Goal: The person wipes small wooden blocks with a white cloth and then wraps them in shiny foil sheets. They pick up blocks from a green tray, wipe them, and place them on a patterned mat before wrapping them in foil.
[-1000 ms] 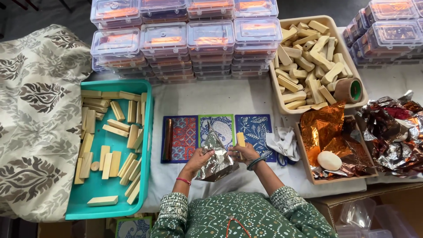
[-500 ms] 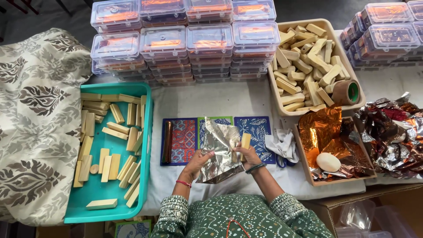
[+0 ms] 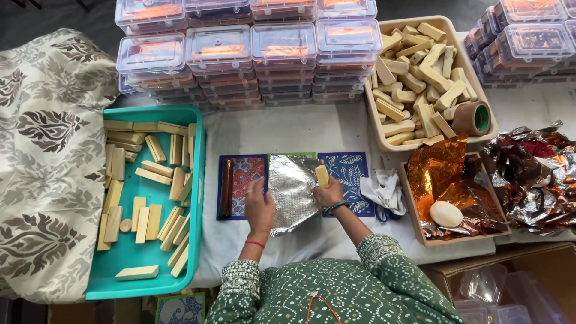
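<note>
Your right hand point(image 3: 329, 193) grips a pale soap bar point(image 3: 322, 175) above the silver foil sheet point(image 3: 292, 191); your left hand point(image 3: 259, 207) presses flat on the foil. The bar is not yet wrapped, I judge.

A foil sheet point(image 3: 292, 191) lies on mats point(image 3: 351, 174) at the bench's point(image 3: 300, 129) near-middle. A tray of bars point(image 3: 147, 198) sits at the left edge, stacked boxes point(image 3: 246, 51) along the far edge, a tub of sticks point(image 3: 420, 78) at the far right.
</note>
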